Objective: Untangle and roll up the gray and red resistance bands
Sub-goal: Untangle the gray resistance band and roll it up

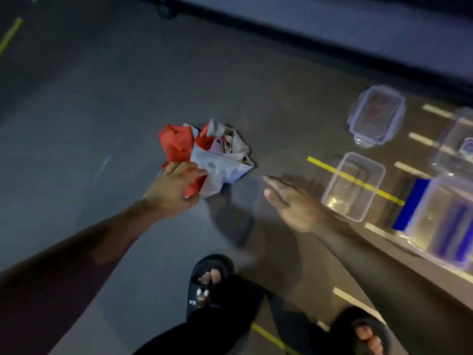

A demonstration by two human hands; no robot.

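Two feet in black slides (210,283) at the near edge, standing on dark gray floor (76,124) marked with yellow tape (355,180). Left hand (170,190) reaches forward, fingers curled round a bunched red band (176,144) and gray band (220,165), the tangle held just above the floor. Right hand (294,201) hovers apart to the right, fingers straight and spread, holding nothing. Right side: clear plastic containers (353,185), one with a blue lid (410,203). Farther back, a latched container lid (376,115). Frame blurred.
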